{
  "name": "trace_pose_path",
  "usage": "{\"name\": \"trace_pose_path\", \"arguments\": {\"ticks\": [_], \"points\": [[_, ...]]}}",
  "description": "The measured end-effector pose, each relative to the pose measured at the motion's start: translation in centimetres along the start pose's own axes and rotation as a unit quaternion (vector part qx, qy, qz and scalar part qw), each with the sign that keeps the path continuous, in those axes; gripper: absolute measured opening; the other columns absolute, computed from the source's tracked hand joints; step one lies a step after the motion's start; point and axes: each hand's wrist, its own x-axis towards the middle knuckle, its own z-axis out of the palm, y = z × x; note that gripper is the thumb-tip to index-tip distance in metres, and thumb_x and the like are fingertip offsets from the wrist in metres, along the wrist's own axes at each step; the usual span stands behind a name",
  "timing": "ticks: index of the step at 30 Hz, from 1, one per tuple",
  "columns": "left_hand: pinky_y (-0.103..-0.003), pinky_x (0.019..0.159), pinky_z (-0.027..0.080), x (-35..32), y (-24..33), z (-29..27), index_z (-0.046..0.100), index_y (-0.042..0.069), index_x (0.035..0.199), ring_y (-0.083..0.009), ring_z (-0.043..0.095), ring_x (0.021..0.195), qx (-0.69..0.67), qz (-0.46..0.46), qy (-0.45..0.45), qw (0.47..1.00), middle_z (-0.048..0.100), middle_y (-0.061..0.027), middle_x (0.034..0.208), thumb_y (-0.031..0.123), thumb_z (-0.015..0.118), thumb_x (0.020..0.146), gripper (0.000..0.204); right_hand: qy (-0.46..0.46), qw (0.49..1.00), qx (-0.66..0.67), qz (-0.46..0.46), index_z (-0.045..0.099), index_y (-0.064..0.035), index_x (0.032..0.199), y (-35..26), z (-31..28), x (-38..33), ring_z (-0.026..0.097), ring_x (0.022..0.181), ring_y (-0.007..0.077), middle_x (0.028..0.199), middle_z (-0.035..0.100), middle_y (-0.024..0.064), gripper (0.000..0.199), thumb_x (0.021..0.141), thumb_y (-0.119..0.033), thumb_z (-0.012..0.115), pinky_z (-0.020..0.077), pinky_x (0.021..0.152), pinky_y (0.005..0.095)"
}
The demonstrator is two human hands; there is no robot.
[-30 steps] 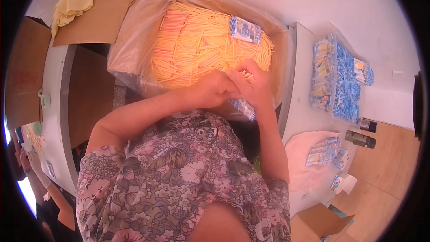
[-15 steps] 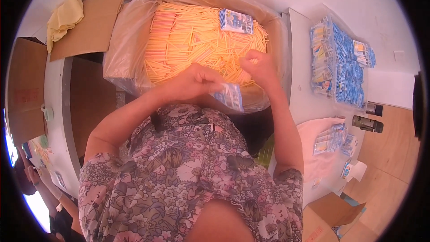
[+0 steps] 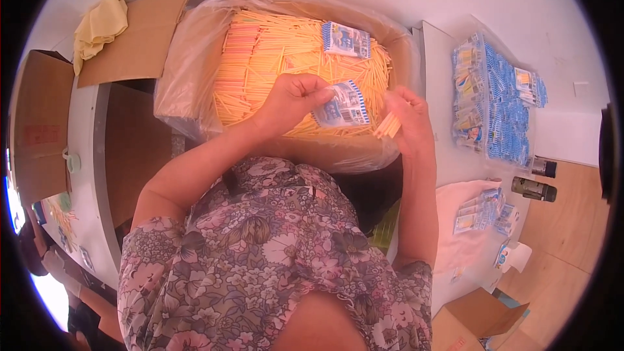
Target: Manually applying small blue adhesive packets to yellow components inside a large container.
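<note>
My left hand (image 3: 294, 102) pinches a small clear packet with a blue-striped edge (image 3: 342, 105) by its left side, above the front of a big carton. Just right of the packet, my right hand (image 3: 411, 120) is closed around a small bunch of short yellow sticks (image 3: 388, 126), whose ends poke out below the fingers. Beneath both hands, the plastic-lined carton (image 3: 188, 84) holds a great heap of yellow and orange-pink sticks (image 3: 286, 45). Another blue-and-white packet (image 3: 347, 39) lies on top of the heap at its far right.
On the right, a clear bin (image 3: 484, 104) is crammed with blue packets. A pink cloth (image 3: 448, 221) carries several more packets, near a dark bottle (image 3: 533, 188). Cardboard (image 3: 140, 39) with a yellow cloth (image 3: 101, 29) lies at left. Another person's arm (image 3: 97, 312) shows at lower left.
The packet has risen from the carton's front edge to over the sticks in my left hand. My right hand has moved right and nearer, away from the heap, with sticks now showing in it.
</note>
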Motion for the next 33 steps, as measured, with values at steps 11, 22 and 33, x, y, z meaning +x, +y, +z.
{"name": "trace_pose_path", "arguments": {"ticks": [11,22,33], "points": [[-0.022,0.068,0.049,-0.1,-0.2,-0.1,0.064,0.0,0.095,-0.0056,0.059,0.075,-0.09,-0.021,-0.044,0.995,0.065,-0.0017,0.083,0.012,0.058,0.09,0.015,-0.094,0.924,-0.346,-0.137,0.058,-0.0005,0.069,0.3,1.6,-0.8,0.044,0.06,0.0045,0.06,0.05,-0.0017,0.019,0.079,-0.014,0.068,0.0361,0.052,0.0231],[-0.022,0.066,0.049,-0.1,-1.3,-0.7,0.067,-0.002,0.093,-0.0057,0.059,0.073,-0.02,0.013,-0.018,1.0,0.066,-0.0014,0.08,0.01,0.063,0.086,0.014,0.069,0.917,-0.368,-0.136,0.058,0.0002,0.07,1.4,1.1,-0.1,0.046,0.058,0.0061,0.059,0.053,-0.0003,0.017,0.08,-0.012,0.064,0.0399,0.053,0.0264],[-0.024,0.077,0.049,0.4,0.8,-2.4,0.067,-0.002,0.093,-0.01,0.061,0.086,-0.053,0.024,-0.088,0.994,0.067,-0.0066,0.091,0.002,0.066,0.081,0.013,-0.021,0.976,-0.196,-0.096,0.059,-0.0039,0.072,-2.0,1.5,-0.1,0.052,0.057,0.0069,0.065,0.057,0.0,0.014,0.081,-0.013,0.066,0.0405,0.051,0.023]]}}
